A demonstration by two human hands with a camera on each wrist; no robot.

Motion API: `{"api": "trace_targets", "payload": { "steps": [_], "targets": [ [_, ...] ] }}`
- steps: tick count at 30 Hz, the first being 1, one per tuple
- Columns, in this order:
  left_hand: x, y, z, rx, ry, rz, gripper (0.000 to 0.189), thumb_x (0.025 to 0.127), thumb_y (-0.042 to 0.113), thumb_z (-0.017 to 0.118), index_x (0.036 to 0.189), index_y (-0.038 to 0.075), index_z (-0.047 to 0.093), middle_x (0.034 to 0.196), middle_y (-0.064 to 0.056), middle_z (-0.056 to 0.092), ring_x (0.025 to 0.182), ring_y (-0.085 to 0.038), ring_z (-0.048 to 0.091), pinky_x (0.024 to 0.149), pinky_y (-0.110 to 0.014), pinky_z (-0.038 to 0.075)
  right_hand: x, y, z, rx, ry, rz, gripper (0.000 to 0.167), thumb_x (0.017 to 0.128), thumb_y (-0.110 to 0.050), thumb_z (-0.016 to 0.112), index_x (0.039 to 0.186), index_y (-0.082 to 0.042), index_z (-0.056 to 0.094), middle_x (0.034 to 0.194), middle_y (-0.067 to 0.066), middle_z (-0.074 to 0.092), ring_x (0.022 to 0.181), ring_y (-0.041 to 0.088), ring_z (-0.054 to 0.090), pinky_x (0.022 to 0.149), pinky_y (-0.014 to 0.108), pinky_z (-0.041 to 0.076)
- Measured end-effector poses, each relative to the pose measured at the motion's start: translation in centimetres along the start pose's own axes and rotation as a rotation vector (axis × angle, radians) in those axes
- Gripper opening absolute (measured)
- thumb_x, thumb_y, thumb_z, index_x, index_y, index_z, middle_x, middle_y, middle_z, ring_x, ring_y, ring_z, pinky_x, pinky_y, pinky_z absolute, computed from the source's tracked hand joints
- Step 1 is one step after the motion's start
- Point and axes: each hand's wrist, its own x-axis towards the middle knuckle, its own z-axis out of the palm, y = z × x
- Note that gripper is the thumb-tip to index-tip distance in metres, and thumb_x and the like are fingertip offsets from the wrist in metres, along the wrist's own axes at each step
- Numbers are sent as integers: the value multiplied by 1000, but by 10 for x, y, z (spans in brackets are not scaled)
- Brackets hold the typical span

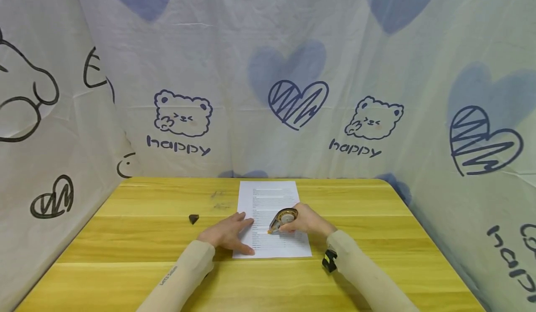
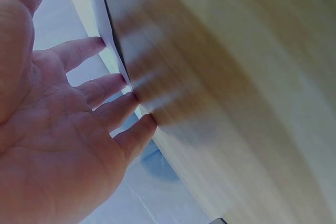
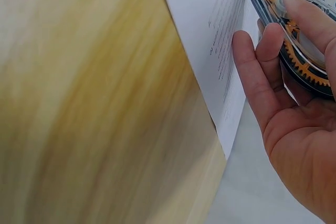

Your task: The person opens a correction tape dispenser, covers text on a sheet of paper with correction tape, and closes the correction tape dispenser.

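A printed sheet of paper [image 1: 268, 249] lies on the wooden table, its lines of text facing up. My right hand [image 1: 309, 220] grips a correction tape dispenser [image 1: 287, 216] with a clear case and orange gears, plain in the right wrist view [image 3: 307, 72]. The dispenser's orange tip points down and left at the middle of the text; whether it touches the paper I cannot tell. My left hand [image 1: 228, 234] rests with spread fingers on the sheet's left edge. In the left wrist view its fingertips [image 2: 149, 121] meet the surface.
A small dark cap-like piece [image 1: 193, 219] lies on the table [image 1: 138, 247] left of the paper. Faint grey marks show beside the sheet's upper left. A white curtain [image 1: 247, 149] printed with hearts and bears closes in the back and sides.
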Motion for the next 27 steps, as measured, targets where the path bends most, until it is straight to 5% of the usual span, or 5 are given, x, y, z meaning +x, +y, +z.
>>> {"api": "trace_targets", "payload": {
  "steps": [27],
  "targets": [
    [1,12,-1,-1,-1,-32,95,74,56,79,149,12,42,159,-22,25,147,-37,26,118,-54,29,-4,2,-3,-25,3,0,21,76,-25,85,87,-12,75,72,-3,69,61,8,54,57,24,49]
  ]
}}
